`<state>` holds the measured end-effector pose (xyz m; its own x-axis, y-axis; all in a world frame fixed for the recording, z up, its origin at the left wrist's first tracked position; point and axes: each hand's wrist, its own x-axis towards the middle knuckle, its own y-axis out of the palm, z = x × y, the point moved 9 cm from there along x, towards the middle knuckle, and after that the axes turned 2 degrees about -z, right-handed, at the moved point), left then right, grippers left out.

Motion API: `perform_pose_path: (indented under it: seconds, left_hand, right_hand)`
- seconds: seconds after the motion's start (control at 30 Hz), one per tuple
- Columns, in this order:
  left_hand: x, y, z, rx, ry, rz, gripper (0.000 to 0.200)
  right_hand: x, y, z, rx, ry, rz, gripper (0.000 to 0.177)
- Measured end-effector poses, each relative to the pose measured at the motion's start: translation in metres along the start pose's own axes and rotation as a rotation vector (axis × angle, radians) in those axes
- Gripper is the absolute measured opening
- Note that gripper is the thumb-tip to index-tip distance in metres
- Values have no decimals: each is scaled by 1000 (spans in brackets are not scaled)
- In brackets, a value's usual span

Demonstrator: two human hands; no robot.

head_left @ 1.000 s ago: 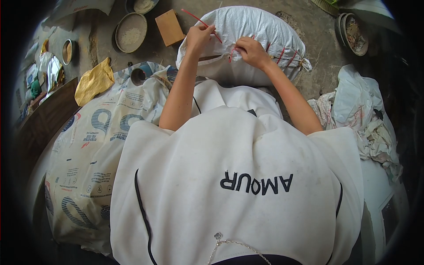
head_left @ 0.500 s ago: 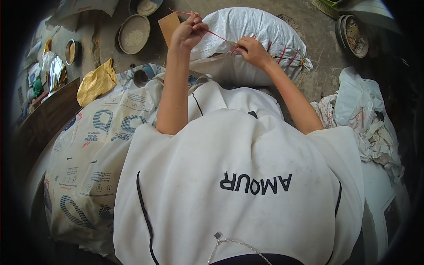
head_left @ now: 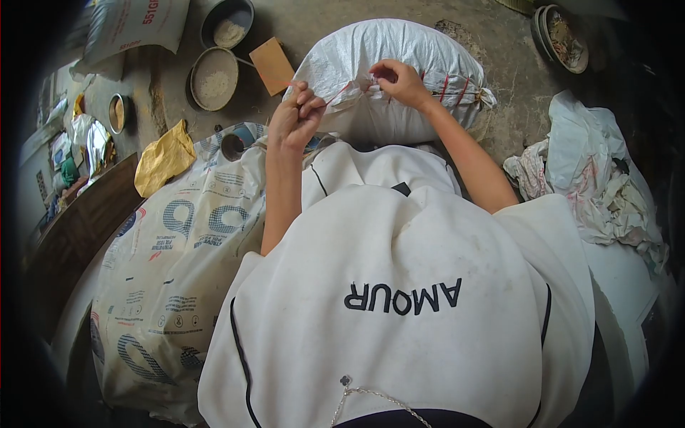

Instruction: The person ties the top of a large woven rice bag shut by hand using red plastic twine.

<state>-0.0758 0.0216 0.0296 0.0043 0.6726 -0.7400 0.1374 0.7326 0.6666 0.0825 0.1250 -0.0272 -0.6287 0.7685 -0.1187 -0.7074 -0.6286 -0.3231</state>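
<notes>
A stuffed white woven sack (head_left: 399,46) lies in front of my knees, its seam laced with red string (head_left: 337,97). My left hand (head_left: 294,118) is closed on the string, which runs taut from the fingers to the sack's seam. My right hand (head_left: 403,84) is at the seam with fingers curled; whatever is between the fingertips is hidden. To the right of that hand, several red stitches cross the seam as far as the sack's gathered corner.
At the upper left stand bowls of pale powder (head_left: 214,80) beside a brown board (head_left: 272,66). A large printed sack (head_left: 178,264) and a yellow bag (head_left: 164,158) lie left. Crumpled white sacks (head_left: 585,157) are at right; stacked pans (head_left: 560,39) stand behind.
My left hand has come down and slightly left, drawing the red string lower. My right hand has stayed near the seam, with its fingers lifted a little. The view has shifted slightly.
</notes>
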Motion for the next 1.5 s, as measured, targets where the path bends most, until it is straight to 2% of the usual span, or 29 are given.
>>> perform_pose_path:
  seconds: [0.1, 0.13, 0.2, 0.27, 0.33, 0.37, 0.4, 0.47, 0.5, 0.57, 0.6, 0.67, 0.7, 0.73, 0.8, 0.87, 0.93, 1.07, 1.13, 1.2, 1.27, 1.33, 1.4, 1.47, 1.5]
  left_hand:
    - [-9, -30, -1, 62, 76, -66, 8]
    - [-12, -39, 0, 61, 81, -68, 8]
    - [-14, -54, 4, 48, 109, -15, 15]
    - [-14, -67, 2, 108, 155, 10, 17]
    - [-19, -70, -5, 334, 284, 34, 17]
    - [-19, -77, -5, 325, 297, 29, 17]
    - [-16, -83, -2, 397, 300, 32, 19]
    - [-18, -88, 1, 460, 319, 30, 22]
    - [-20, -88, 3, 396, 332, 45, 22]
    - [-26, -85, 8, 277, 373, 91, 20]
    - [-26, -87, 9, 260, 398, 87, 20]
    - [-25, -91, 12, 260, 405, 105, 20]
    - [-29, -90, 14, 265, 438, 43, 19]
    - [-35, -89, 11, 253, 472, 37, 19]
    - [-38, -95, 15, 318, 490, -86, 18]
    - [-35, -96, 13, 312, 523, -61, 18]
    - [-35, -90, 10, 360, 526, -85, 20]
    - [-51, -99, -2, 257, 645, -151, 25]
    - [-44, -119, -14, 421, 670, -209, 25]
    - [-45, -114, -15, 409, 604, -90, 26]
    - [-41, -116, -3, 384, 366, -70, 27]
    - [-41, -127, 0, 355, 303, -87, 28]
    - [-38, -149, 24, 269, 38, -140, 27]
    - [-27, -166, 28, 247, -55, -165, 26]
    - [-24, -172, 28, 265, -125, -195, 26]
  right_hand:
    - [5, -15, -38, 789, 271, -180, 23]
    - [6, -19, -35, 790, 270, -175, 23]
    - [8, -21, -35, 1021, 369, -181, 23]
    - [11, -19, -23, 958, 379, -126, 22]
    - [19, -4, 8, 697, 319, 72, 25]
    - [24, 5, 28, 593, 230, 162, 28]
    - [25, 18, 41, 593, 226, 180, 28]
    - [17, 56, 93, 385, -57, 391, 34]
    - [11, 67, 109, 380, -64, 408, 34]
    - [-13, 93, 147, -28, -339, 547, 37]
    - [-19, 103, 144, -32, -354, 572, 37]
    - [-17, 105, 127, 203, -265, 345, 33]
    - [-18, 100, 128, 265, -225, 272, 28]
    - [-22, 105, 134, 271, -247, 301, 28]
    - [-24, 93, 133, 270, -243, 160, 23]
    - [-26, 91, 130, 287, -234, 159, 19]
    - [-25, 94, 107, 443, -8, 179, 14]
    - [-25, 101, 81, 555, 23, 147, 17]
    - [-22, 99, 91, 484, -66, 85, 22]
    - [-17, 103, 93, 554, -42, 45, 23]
    - [-16, 104, 94, 612, -4, 4, 24]
    - [-16, 105, 87, 812, 115, -63, 27]
    - [-24, 111, 74, 811, 120, -101, 27]
    - [-35, 119, 58, 727, 165, -94, 27]
    - [-35, 115, 59, 651, 105, -155, 28]
